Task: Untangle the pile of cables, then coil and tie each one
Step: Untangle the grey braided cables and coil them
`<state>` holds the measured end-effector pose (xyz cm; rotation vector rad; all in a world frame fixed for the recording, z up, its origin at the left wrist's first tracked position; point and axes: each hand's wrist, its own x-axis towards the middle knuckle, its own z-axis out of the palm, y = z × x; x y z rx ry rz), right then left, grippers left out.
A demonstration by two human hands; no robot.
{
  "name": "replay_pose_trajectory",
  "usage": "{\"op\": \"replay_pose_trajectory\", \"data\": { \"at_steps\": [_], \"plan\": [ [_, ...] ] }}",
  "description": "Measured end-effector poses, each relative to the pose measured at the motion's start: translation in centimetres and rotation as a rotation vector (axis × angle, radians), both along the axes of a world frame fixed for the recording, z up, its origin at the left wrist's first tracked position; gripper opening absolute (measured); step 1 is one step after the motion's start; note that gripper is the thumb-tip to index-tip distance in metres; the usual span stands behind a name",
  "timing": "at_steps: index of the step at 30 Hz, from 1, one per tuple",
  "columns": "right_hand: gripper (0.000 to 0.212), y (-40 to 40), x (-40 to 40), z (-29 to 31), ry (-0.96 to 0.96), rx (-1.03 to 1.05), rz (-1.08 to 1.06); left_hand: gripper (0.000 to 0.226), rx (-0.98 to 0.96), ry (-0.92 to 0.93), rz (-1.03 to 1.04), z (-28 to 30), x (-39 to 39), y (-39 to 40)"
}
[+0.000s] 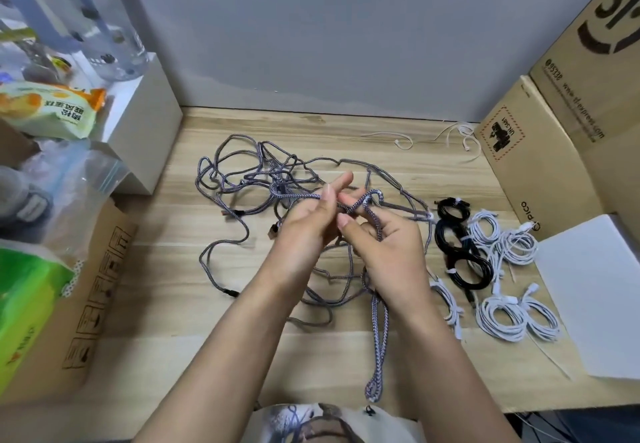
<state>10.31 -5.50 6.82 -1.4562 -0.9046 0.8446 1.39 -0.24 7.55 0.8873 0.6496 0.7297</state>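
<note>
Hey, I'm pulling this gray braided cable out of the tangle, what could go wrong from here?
1. Both hands, left hand and right hand, grip a strand whose far end runs back into the gray tangle; pulling hard may tighten knots.
2. The tangle lies beside the coiled black cables and coiled white cables; dragged loops could snag them.
3. A hanging loop reaches the desk edge and might catch.
</note>
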Motion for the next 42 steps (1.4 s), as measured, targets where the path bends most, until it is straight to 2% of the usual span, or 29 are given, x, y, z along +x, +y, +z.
{"op": "replay_pose_trajectory", "data": {
  "at_steps": [3, 9, 11, 15, 17, 18, 20, 22, 25, 27, 28, 31, 33, 40, 42],
  "plan": [
    [0.008, -0.1, 0.2, -0.4, -0.049, -0.014, -0.068, 0.028, 0.001, 0.009, -0.029, -0.2, 0.1, -0.4],
    [0.027, -0.4, 0.4, -0.2, -0.153, -0.048, -0.075, 0.035, -0.072, -0.033, -0.098, -0.5, -0.1, -0.4],
    [0.031, -0.6, 0.7, 0.0, -0.131, -0.044, -0.113, 0.036, -0.205, -0.155, -0.081, -0.6, -0.4, 0.0],
    [0.04, -0.9, 1.1, 0.6, -0.121, -0.016, -0.194, 0.029, -0.735, -0.445, -0.038, -2.9, -1.7, 1.9],
    [0.045, -1.4, 1.3, 1.2, -0.127, 0.069, -0.221, 0.048, -0.836, -0.504, 0.031, -4.3, -2.5, 2.7],
    [0.046, -1.5, 1.3, 1.6, -0.148, 0.091, -0.215, 0.048, -0.859, -0.511, 0.072, -4.9, -2.9, 3.2],
    [0.044, -1.7, 1.2, 2.2, -0.163, 0.119, -0.2, 0.035, -0.892, -0.474, 0.157, -5.7, -3.2, 3.9],
    [0.041, -1.8, 1.4, 2.4, -0.089, 0.174, -0.207, 0.031, -0.905, -0.426, 0.221, -6.0, -3.1, 4.4],
    [0.041, -1.8, 1.6, 2.5, -0.023, 0.186, -0.216, 0.033, -0.832, -0.338, 0.258, -6.4, -3.3, 5.2],
    [0.044, -1.7, 1.8, 2.3, -0.058, 0.132, -0.192, 0.05, -0.708, -0.39, 0.152, -5.7, -3.4, 5.2],
    [0.048, -1.6, 1.8, 2.1, -0.077, 0.093, -0.175, 0.049, -0.608, -0.378, 0.099, -5.0, -3.3, 5.0],
    [0.075, -1.1, 1.8, 1.3, -0.155, -0.061, -0.059, 0.016, -0.21, -0.132, 0.035, -2.9, -2.6, 3.6],
    [0.082, -0.8, 1.3, 1.1, -0.195, -0.152, 0.044, 0.013, 0.004, -0.008, -0.002, -1.8, -2.0, 2.4],
    [0.081, -0.3, 0.4, -0.5, -0.226, -0.176, 0.105, 0.019, 0.122, 0.038, -0.074, -1.3, -1.3, 0.7],
    [0.062, -0.5, 0.5, -0.3, -0.155, -0.154, 0.13, 0.023, 0.113, 0.038, -0.087, -1.3, -1.3, 0.7]
  ]
}}
